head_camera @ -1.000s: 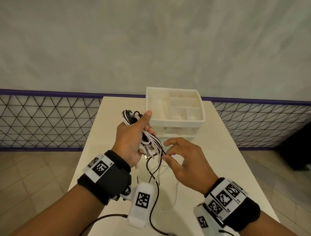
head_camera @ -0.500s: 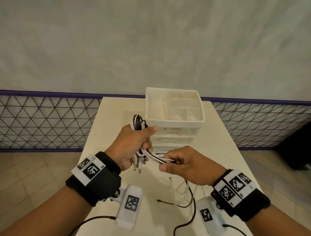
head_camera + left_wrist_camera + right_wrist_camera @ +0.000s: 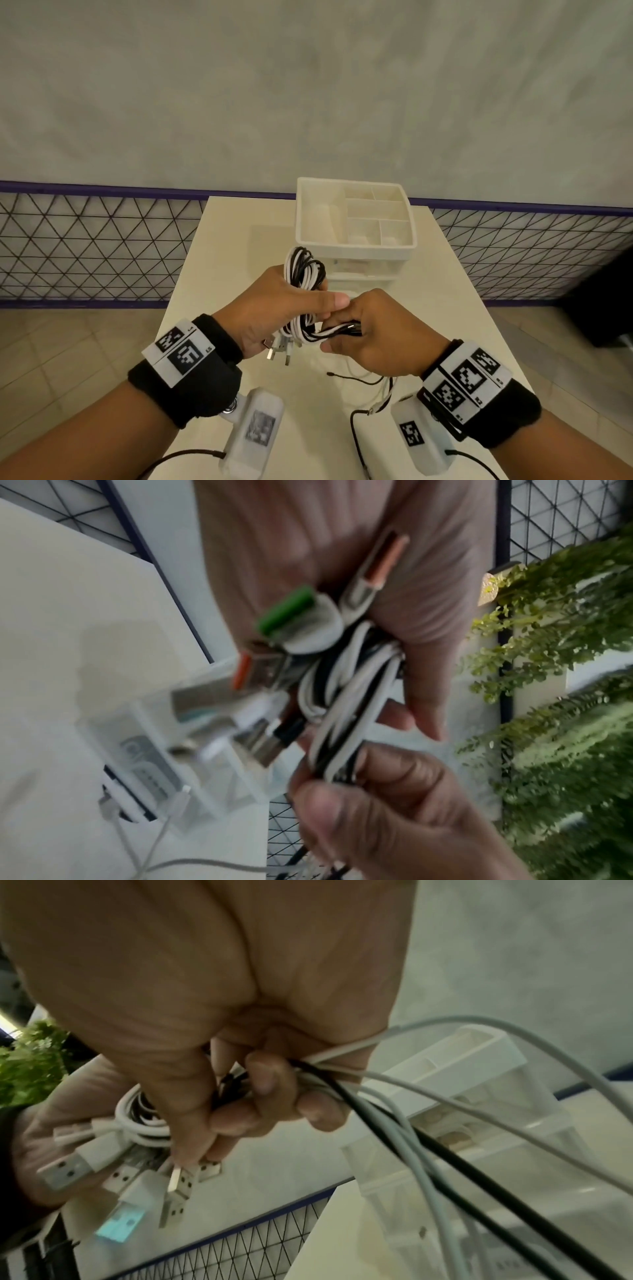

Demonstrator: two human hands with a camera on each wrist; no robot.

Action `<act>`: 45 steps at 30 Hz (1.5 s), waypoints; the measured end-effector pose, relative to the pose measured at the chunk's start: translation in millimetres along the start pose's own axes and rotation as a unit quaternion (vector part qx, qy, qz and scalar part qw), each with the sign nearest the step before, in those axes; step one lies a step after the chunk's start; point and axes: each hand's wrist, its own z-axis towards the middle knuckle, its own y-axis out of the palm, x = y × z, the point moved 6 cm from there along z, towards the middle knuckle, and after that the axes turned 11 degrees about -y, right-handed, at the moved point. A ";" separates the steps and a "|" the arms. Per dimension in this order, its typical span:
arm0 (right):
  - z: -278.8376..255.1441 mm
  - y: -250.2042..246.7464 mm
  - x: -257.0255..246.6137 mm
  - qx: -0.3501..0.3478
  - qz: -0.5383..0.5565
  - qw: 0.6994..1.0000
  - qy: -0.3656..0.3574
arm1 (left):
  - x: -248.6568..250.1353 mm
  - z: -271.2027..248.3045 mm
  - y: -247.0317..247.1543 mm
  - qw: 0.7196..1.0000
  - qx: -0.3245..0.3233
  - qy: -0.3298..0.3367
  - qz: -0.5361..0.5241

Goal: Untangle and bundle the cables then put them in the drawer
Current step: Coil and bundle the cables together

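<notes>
My left hand (image 3: 291, 308) grips a folded bundle of black and white cables (image 3: 303, 270) above the table; its loop sticks up past my fingers. Several USB plugs (image 3: 279, 349) hang out below the palm, and they show close up in the left wrist view (image 3: 274, 653). My right hand (image 3: 370, 332) grips the loose strands (image 3: 337, 332) just right of the bundle, almost touching the left thumb. From that fist the free cable tails (image 3: 479, 1145) trail down to the table (image 3: 373, 383). The white drawer unit (image 3: 356, 219) stands behind both hands; its drawer fronts are partly hidden.
The cream table (image 3: 239, 246) is narrow, with floor dropping off on both sides. A wire-mesh fence (image 3: 85, 246) and a grey wall run behind it. Green plants (image 3: 565, 669) show through the fence in the left wrist view. A dark object (image 3: 603, 301) sits at the right.
My right hand went from open to gripping the loose strands, then drew close to the left hand. The bundle rose and tilted upright, and the hanging tails shortened.
</notes>
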 end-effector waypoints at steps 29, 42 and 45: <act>6.6 -6.5 -14.0 -0.003 -0.171 0.985 -0.022 | -7.5 -6.1 33.7 0.962 -0.222 -0.098 0.123; -0.1 -38.8 7.0 0.138 0.079 0.987 -0.001 | -19.8 2.7 20.4 0.989 -0.016 -0.078 0.120; -3.8 -50.8 4.0 0.142 0.115 0.983 0.003 | -12.3 1.6 7.5 0.998 0.001 -0.032 0.059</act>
